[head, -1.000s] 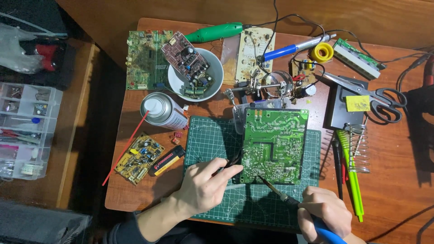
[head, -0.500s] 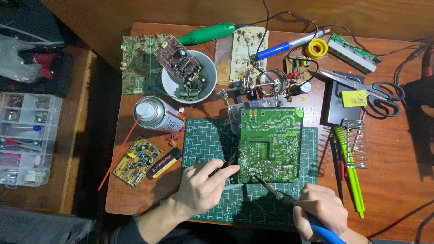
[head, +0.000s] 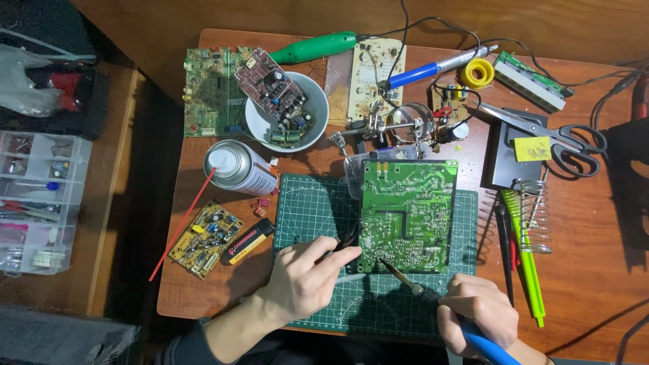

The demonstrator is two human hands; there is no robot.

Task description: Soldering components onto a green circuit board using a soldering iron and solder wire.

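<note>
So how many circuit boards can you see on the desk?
7: big green board on the mat, yellow one left of it, green one top left, brown one in the bowl, beige one, a small one, a strip top right. Others may be hidden.

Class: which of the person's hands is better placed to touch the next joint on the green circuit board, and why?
Probably the right hand: it holds the soldering iron, tip already on the green circuit board. The left hand holds a dark tool at the board's edge.
</note>
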